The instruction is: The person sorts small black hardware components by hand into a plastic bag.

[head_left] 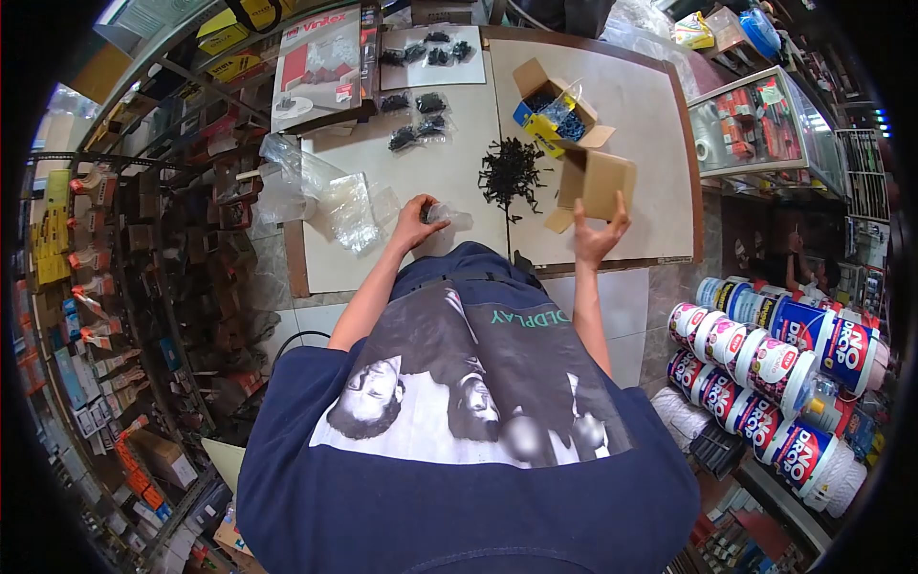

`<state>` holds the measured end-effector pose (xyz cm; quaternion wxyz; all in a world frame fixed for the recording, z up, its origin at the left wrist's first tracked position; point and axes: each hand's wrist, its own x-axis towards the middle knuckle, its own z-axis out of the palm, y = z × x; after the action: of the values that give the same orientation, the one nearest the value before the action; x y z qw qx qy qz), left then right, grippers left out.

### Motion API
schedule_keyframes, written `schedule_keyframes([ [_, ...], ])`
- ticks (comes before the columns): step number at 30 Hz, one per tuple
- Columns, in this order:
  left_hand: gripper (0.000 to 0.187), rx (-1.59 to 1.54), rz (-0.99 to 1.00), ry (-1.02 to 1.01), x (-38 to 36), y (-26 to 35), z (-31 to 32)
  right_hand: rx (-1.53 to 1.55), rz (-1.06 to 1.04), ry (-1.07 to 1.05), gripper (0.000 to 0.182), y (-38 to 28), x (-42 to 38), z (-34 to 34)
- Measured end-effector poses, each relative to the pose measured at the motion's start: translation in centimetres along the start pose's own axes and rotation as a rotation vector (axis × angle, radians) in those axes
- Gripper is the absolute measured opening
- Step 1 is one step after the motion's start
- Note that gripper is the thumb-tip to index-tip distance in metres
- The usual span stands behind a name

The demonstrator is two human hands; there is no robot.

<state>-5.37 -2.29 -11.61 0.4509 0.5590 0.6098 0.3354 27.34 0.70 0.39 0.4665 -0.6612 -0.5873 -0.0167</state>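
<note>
My left hand is closed on a small clear plastic bag near the table's front edge; the fingers partly hide what the bag holds. On the right, my right hand grips the near edge of an open brown cardboard box, tipped with its flaps spread. Between the hands lies a loose pile of small black screws. Behind the brown box stands an open yellow and blue box with dark pieces and clear plastic inside. Flat clear bags lie left of my left hand.
Several filled bags of black pieces lie at the back left, some on a white sheet. A large Vinilex box stands beside them. Shelves flank the left; a glass case and paint tubs are at right.
</note>
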Motion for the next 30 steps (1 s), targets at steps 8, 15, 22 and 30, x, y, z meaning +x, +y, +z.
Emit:
schedule_keyframes([
  [8, 0.042, 0.02, -0.014, -0.024, 0.0, 0.5, -0.1, 0.325, 0.834, -0.149, 0.065, 15.8, -2.8, 2.0],
  [15, 0.043, 0.02, -0.016, -0.009, 0.1, -0.2, 0.0, 0.447, 1.343, 0.175, 0.048, 14.1, -4.3, 1.9],
  [22, 0.042, 0.046, -0.014, -0.028, 0.0, 0.6, -0.2, 0.647, 1.138, -0.409, 0.03, 9.9, -7.4, 3.4],
  [30, 0.04, 0.075, 0.001, -0.069, 0.0, 0.7, -0.4, 0.244, 0.149, -0.926, 0.044, 2.0, -2.0, 6.3],
])
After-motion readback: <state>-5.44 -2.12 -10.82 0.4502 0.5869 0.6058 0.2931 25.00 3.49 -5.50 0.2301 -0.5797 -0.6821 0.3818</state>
